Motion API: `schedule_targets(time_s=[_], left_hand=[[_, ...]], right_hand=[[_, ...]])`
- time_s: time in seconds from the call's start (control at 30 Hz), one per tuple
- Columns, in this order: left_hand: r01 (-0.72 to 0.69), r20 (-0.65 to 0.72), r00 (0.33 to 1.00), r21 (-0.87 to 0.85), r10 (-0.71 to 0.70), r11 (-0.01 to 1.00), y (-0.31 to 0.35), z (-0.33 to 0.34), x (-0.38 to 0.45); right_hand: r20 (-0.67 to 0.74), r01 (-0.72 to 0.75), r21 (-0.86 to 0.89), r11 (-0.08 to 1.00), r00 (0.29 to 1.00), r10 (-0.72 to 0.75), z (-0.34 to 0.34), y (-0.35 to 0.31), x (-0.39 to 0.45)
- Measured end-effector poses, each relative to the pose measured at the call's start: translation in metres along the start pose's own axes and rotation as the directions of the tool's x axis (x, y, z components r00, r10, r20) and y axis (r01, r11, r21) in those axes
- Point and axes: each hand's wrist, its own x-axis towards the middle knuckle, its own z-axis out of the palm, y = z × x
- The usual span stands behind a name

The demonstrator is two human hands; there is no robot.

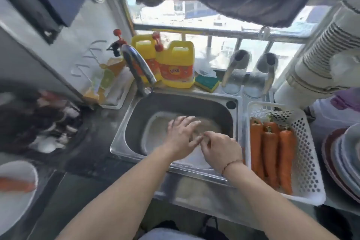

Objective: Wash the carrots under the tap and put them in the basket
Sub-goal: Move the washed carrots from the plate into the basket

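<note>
**Hands empty over the sink, one carrot left on the plate**

Head view: both hands are low inside the steel sink (pixel 124 138), over a shallow basin sitting in it. The left hand (pixel 182 134) is spread, fingers straight and slightly fanned, holding nothing. The right hand (pixel 220 146) is just beside it, its fingers loosely bent toward the left fingertips; no carrot shows in either hand, though blur makes it hard to tell whether the fingers touch. The tap (pixel 139 68) curves out over the back left corner of the sink; running water cannot be made out.

The washed carrots (pixel 270 152) lie side by side, lengthwise, in the white perforated basket (pixel 309 163) just right of the sink, leafy ends pointing away from the person. One more carrot (pixel 15 184) lies on a white plate (pixel 17 212) at the far left, well apart from the sink.

By the look of it, the hands are being rinsed or shaken off between carrots, and the job is nearly done. To do the next bit well, the left hand is the natural one to reach for the plate. Grip that carrot round its thick end, bring it right under the spout, not over the basin's edge, turn it while rubbing along its length, then lay it parallel to the others so it does not roll.
</note>
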Motion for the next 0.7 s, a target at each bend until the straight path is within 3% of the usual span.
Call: schedule_targets(time_s=[0.17, 0.37, 0.57, 0.7], left_hand=[[0.202, -0.095, 0.974, -0.061, -0.207, 0.978, -0.112, -0.04, -0.08], [0.444, -0.216, 0.859, -0.14, -0.465, 0.885, -0.233, -0.085, -0.208], [0.646, -0.219, 0.682, -0.266, -0.698, 0.715, -0.333, -0.092, -0.318], [0.702, -0.167, 0.62, -0.317, -0.766, 0.637, -0.378, -0.088, -0.362]], right_hand=[[0.166, 0.196, -0.012, 0.981, 0.967, -0.191, 0.047, -0.111, 0.023], [0.306, 0.483, -0.009, 0.876, 0.835, -0.458, 0.107, -0.263, 0.017], [0.428, 0.604, -0.011, 0.797, 0.723, -0.542, 0.17, -0.381, -0.005], [0.479, 0.606, 0.049, 0.794, 0.683, -0.551, 0.21, -0.432, -0.017]])
